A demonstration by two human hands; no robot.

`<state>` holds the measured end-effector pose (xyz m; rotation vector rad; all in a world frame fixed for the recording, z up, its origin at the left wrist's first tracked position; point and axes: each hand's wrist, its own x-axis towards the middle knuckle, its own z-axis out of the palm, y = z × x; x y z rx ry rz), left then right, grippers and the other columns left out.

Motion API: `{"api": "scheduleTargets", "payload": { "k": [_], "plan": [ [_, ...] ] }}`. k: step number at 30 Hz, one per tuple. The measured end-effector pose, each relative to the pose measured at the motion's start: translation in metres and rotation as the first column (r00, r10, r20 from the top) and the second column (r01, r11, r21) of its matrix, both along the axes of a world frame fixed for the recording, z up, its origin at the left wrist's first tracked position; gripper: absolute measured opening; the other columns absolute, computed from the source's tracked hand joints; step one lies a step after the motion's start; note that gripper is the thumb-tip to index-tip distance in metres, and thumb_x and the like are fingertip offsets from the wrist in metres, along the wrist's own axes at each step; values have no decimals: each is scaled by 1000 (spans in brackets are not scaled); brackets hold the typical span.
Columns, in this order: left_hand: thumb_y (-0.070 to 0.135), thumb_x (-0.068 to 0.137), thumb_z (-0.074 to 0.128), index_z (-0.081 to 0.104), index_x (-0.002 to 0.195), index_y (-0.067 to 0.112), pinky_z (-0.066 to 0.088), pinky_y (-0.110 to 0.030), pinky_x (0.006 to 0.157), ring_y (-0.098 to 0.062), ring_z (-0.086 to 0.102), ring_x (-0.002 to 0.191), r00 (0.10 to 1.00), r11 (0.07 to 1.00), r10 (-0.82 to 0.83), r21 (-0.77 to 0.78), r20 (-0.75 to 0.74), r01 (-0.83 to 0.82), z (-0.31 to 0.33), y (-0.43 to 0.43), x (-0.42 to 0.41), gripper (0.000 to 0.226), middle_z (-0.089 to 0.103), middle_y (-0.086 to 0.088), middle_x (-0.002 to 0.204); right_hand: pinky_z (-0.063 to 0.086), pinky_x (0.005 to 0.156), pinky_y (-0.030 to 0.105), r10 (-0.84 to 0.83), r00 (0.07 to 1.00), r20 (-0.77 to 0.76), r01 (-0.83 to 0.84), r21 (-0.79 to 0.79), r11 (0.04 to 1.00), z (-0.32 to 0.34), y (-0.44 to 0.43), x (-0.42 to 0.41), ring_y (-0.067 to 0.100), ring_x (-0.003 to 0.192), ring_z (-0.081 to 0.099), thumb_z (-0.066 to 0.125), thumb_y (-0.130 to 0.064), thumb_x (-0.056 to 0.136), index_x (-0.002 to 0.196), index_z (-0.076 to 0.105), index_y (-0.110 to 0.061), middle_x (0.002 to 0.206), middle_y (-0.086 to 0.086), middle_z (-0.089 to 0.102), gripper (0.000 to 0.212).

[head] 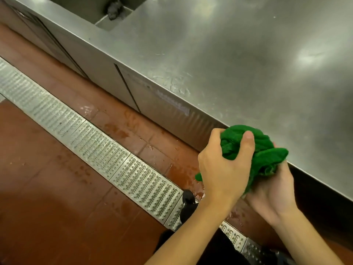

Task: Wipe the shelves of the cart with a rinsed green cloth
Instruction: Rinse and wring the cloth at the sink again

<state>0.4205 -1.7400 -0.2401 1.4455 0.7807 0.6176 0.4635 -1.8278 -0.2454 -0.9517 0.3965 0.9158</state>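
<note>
Drain grate (86,134): long strip of pale perforated metal panels with raised studs, running diagonally across the floor. It could be slick underfoot if water lands on it.
Floor (47,188): red-brown square tiles, matte where dry, shiny with drops and small puddles near the counter base. More drips here would probably make the walk to the cart a slip hazard.
Sink (84,8): recessed steel basin at the top edge, with a dark blurred lump inside that I cannot identify.
Counter (248,64): broad brushed steel top, smooth and smeared, with beaded water along its front edge.
Left hand (223,169): on top, with the thumb and curled fingers clamped around the cloth.
Cloth (267,155): green, soft, looped weave, bunched into a crumpled ball between both hands just off the counter's edge. If too much water remains, it will likely streak the shelves rather than clean them; a loose grip could drop it onto the dirty floor.
Right hand (271,196): palm up beneath, cupping the bundle, fingertips hidden in the folds.
Cart: not in view.
</note>
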Motion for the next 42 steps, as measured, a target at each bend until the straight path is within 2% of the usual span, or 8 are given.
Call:
{"api": "scheduleTargets", "payload": {
  "k": [5, 10, 13, 24, 27, 31, 35, 42],
  "plan": [
    [42, 93, 60, 60, 93, 19, 55, -26, 72, -5, 66, 81, 984, 984, 152, -111, 93, -141, 1, 56, 18, 22, 67, 17, 82, 52, 99, 44, 114, 990, 88, -118, 40, 992, 10, 66, 27, 27, 121, 63, 45, -55, 86, 111, 77, -23, 129, 12, 68, 52],
    [50, 89, 54, 60, 103, 23, 57, -49, 83, -22, 66, 95, 949, 945, 292, -191, 121, -267, 1, 118, 25, 31, 66, 7, 94, 52, 101, 42, 221, 958, 184, -233, 47, 971, 17, 138, 44, 26, 121, 63, 48, -44, 88, 121, 71, -14, 129, 15, 67, 50],
    [57, 87, 49, 55, 120, 25, 56, -43, 86, -18, 65, 104, 943, 931, 324, -199, 72, -305, 2, 159, 27, 46, 66, 5, 108, 56, 95, 38, 254, 945, 206, -269, 52, 962, 15, 184, 48, 27, 122, 63, 56, -39, 87, 135, 59, -10, 131, 15, 65, 56],
    [70, 93, 36, 55, 126, 47, 53, -42, 96, -7, 64, 110, 934, 961, 222, 224, -279, -162, 30, 374, -1, 44, 68, 21, 113, 56, 86, 40, 200, 903, 381, -258, 106, 960, 25, 401, 35, 28, 112, 66, 77, -38, 77, 129, 59, -14, 122, 14, 67, 60],
    [70, 90, 46, 63, 122, 45, 53, -38, 99, -6, 66, 111, 975, 979, 124, -137, -183, -150, 48, 432, -4, 44, 71, 17, 115, 56, 74, 30, 190, 793, 579, -271, 56, 961, 34, 452, 36, 21, 101, 69, 65, -21, 82, 124, 60, -14, 110, 7, 70, 42],
    [72, 94, 40, 74, 116, 9, 58, -45, 95, -26, 74, 102, 985, 689, 135, -725, 106, -17, 73, 490, -1, 75, 75, -16, 114, 52, 91, 38, 247, 421, 873, -298, -124, 946, 41, 509, 48, 20, 113, 62, 55, 0, 70, 123, 61, -16, 119, 2, 65, 56],
    [70, 95, 41, 69, 127, 4, 55, -45, 99, -32, 70, 114, 976, 655, 159, -755, 151, 10, 67, 545, 13, 78, 72, -20, 122, 44, 101, 60, 268, 293, 918, -346, -159, 925, 36, 560, 67, 35, 121, 53, 52, 5, 65, 136, 52, -14, 131, 16, 54, 74],
    [47, 93, 58, 74, 113, 12, 61, -46, 82, -33, 74, 99, 988, 783, 145, -605, -48, -145, 53, 639, 73, 43, 76, -15, 108, 42, 106, 58, 281, 386, 878, -346, -144, 927, 25, 647, 121, 34, 131, 49, 58, -27, 83, 141, 52, -19, 140, 17, 50, 59]
  ]
}}
